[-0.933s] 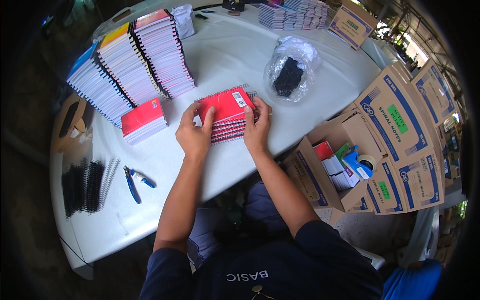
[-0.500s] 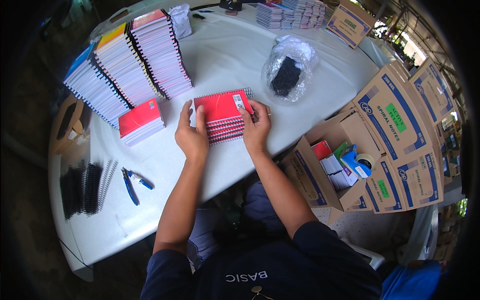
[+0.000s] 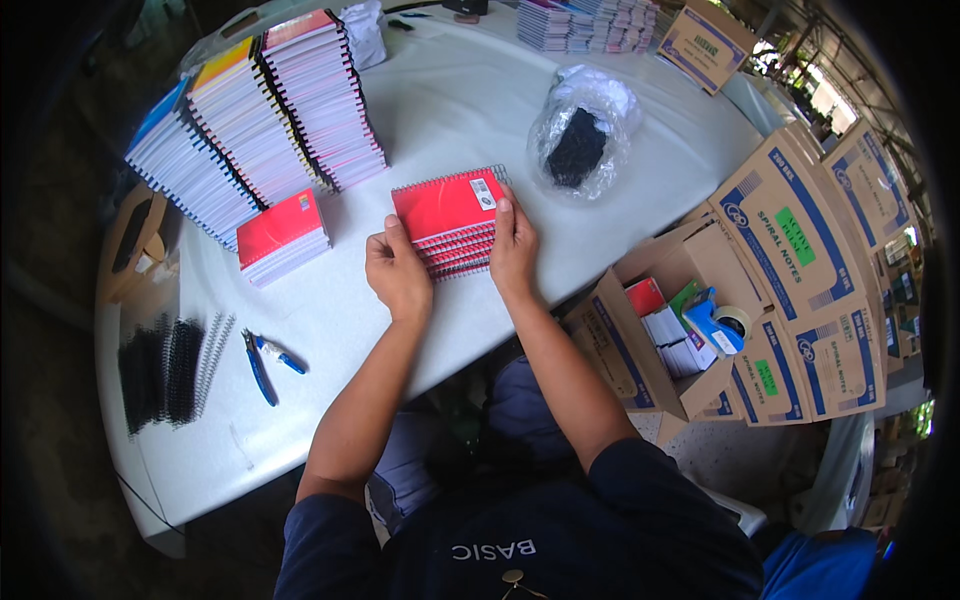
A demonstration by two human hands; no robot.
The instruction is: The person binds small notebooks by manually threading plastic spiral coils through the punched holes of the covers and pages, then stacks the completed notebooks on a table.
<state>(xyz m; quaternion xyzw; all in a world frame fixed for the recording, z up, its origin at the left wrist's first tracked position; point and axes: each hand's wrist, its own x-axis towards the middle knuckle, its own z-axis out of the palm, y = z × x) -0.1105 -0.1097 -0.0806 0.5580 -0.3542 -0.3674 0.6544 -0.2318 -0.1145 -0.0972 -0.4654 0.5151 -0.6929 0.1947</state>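
A small stack of red spiral notebooks (image 3: pixel 445 207) lies on the table in front of me, a white label on its top cover. Its wire-bound edges show along the near and far sides. My left hand (image 3: pixel 400 272) grips the stack at its near left corner, thumb along the edge. Against the right side presses my right hand (image 3: pixel 514 245), with its thumb by the label. The undersides of both hands' fingers are partly hidden. Left of the stack sits a pile of unbound red-covered notebooks (image 3: pixel 283 232).
Tall stacks of punched notebooks (image 3: pixel 305 95) stand at the back left. Black wire coils (image 3: pixel 165 375) and blue-handled pliers (image 3: pixel 259 368) lie at the left. A plastic bag (image 3: pixel 580 145) is beyond my right hand. An open carton (image 3: pixel 612 350) holds notebooks and a blue tape dispenser (image 3: pixel 714 322).
My left hand has slid down toward the near left corner of the stack. My right fingers have shifted from beside the label to lie straighter along the right side.
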